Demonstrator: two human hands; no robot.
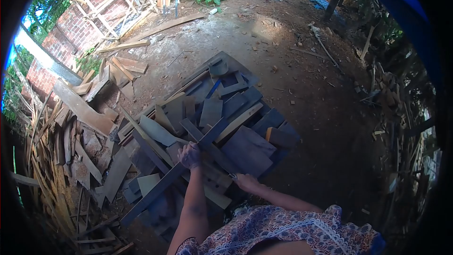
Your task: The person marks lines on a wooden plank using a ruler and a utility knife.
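My left hand is closed around a long narrow plank that lies slantwise across a pile of wood pieces. My right hand is closed at the near end of a dark, straight strip that looks like a handsaw. A small shiny part shows by the fingers; the grip is mostly hidden in the fist. The strip meets the plank just right of my left hand. Around both hands lie offcuts, among them a wide flat board and a pale board.
The wood pile rests on a low dark surface. Scrap boards and thin strips lie heaped on the left. More scrap lines the right. Bare dirt ground, a wooden frame and a brick wall are beyond.
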